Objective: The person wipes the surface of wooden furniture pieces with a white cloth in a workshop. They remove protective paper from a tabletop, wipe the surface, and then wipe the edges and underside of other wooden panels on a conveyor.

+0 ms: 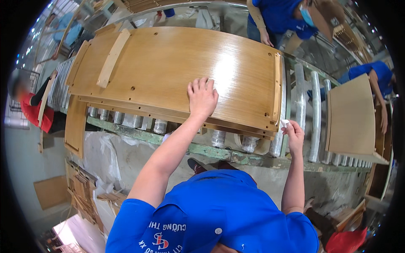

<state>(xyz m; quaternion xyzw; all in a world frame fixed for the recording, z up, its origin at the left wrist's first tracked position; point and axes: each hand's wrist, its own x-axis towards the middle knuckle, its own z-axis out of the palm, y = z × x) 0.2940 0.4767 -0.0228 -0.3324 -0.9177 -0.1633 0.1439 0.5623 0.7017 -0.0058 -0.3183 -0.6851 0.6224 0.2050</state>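
Observation:
A large varnished wooden panel [168, 63] lies across the rollers in front of me, with drilled holes near its edges. My left hand [202, 97] rests flat on its near part, fingers stretched out and holding nothing. Just off the panel's right end, my right hand [294, 131] pinches a small white piece [285, 123], whose kind I cannot make out. Beside that hand, a narrow wooden strip [277, 86] runs along the panel's right end. Another loose-looking strip [114, 59] lies across its left part. More panel edges [177, 114] show beneath the top one.
The roller conveyor [314, 118] with its green frame [202, 149] continues to the right, towards a box-like wooden piece [352, 118] beside a person in blue. Across the panel stands a person [278, 17] in blue; at left, one in red [36, 111] holds a wooden strip.

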